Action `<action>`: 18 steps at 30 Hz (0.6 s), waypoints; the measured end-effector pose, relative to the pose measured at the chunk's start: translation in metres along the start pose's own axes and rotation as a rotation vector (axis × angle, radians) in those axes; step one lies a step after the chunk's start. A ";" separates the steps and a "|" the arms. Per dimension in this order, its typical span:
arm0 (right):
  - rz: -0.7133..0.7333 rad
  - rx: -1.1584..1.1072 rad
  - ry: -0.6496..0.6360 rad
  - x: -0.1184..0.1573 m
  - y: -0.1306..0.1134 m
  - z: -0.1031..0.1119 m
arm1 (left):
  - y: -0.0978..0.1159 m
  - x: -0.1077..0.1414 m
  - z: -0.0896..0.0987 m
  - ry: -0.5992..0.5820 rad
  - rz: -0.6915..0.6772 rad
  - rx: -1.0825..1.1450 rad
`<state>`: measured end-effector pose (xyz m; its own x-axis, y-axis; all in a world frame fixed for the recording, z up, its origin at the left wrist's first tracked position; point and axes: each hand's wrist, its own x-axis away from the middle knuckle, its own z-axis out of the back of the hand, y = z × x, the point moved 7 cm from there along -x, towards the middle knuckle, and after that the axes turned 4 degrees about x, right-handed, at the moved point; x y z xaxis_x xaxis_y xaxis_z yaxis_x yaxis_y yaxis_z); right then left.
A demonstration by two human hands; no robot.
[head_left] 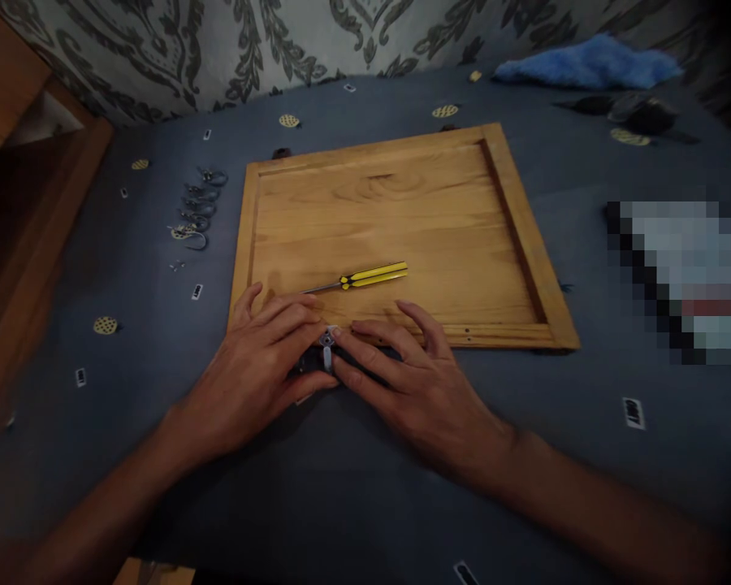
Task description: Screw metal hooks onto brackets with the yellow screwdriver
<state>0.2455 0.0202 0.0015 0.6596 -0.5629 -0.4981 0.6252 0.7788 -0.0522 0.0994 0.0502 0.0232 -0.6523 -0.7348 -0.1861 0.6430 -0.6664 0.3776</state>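
Both hands meet at the near edge of a framed wooden panel (378,219) that lies flat. Between their fingertips sits a small metal fitting (327,340) with a hook-like part hanging over the panel's edge. My left hand (259,357) grips the fitting from the left, thumb low and fingers curled on the frame. From the right, my right hand (411,378) presses its index finger on the fitting, its other fingers partly spread over the frame. A dark object, mostly hidden, is under the hands. Just beyond, a screwdriver with yellow handle (374,275) rests on the panel.
Several metal hooks (200,195) and tiny screws (177,266) lie left of the panel on the blue-grey cloth (365,487). A blue rag (590,63) and a dark tool (642,112) are at the back right. Wooden furniture (67,203) borders the left side.
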 end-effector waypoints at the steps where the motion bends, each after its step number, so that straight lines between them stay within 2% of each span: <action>1: 0.003 0.001 -0.001 0.000 0.000 0.000 | 0.000 0.000 0.000 -0.004 0.004 -0.002; 7: -0.006 0.021 -0.017 -0.001 0.001 -0.001 | 0.003 -0.001 0.001 -0.040 0.017 -0.067; 13: 0.009 0.023 0.040 0.001 0.000 -0.003 | -0.010 0.006 0.020 0.061 0.033 -0.074; 18: 0.016 0.038 0.062 0.002 -0.001 -0.005 | -0.013 0.011 0.018 0.055 0.034 -0.060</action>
<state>0.2443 0.0193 -0.0041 0.6434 -0.5311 -0.5513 0.6307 0.7759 -0.0113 0.0762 0.0533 0.0326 -0.6080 -0.7616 -0.2243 0.6881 -0.6465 0.3295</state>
